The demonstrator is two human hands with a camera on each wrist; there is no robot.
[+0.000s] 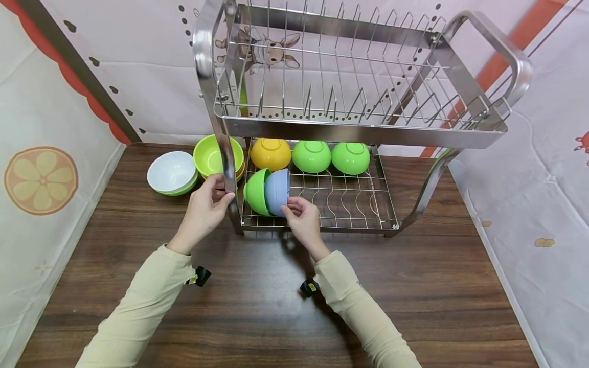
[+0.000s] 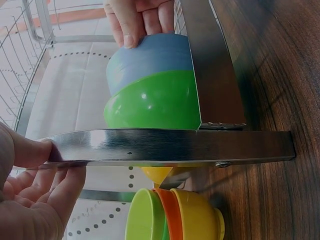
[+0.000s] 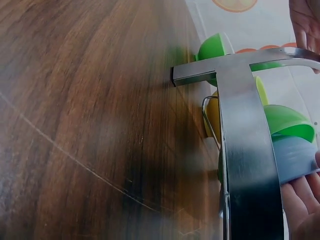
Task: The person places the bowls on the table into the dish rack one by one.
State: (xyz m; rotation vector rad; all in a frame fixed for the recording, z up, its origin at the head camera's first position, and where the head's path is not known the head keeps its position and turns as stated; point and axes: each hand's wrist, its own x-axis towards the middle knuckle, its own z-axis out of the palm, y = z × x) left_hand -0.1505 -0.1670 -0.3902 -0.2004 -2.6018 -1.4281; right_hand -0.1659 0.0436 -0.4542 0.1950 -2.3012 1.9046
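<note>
My right hand pinches the rim of a blue bowl at the front left of the rack's lower shelf. The blue bowl lies on its side, its base end inside a green bowl tipped the same way. With thumb and fingers my left hand grips the front left upright of the metal rack. Behind these bowls, an orange-yellow bowl and two green bowls, one in the middle and one at right, stand in a row with their bases up.
Left of the rack stand a white bowl stacked on a green one and a lime bowl stacked on others, orange and yellow among them. The rack's upper tier, with wire dividers, overhangs the lower shelf. Printed cloth surrounds the wooden table.
</note>
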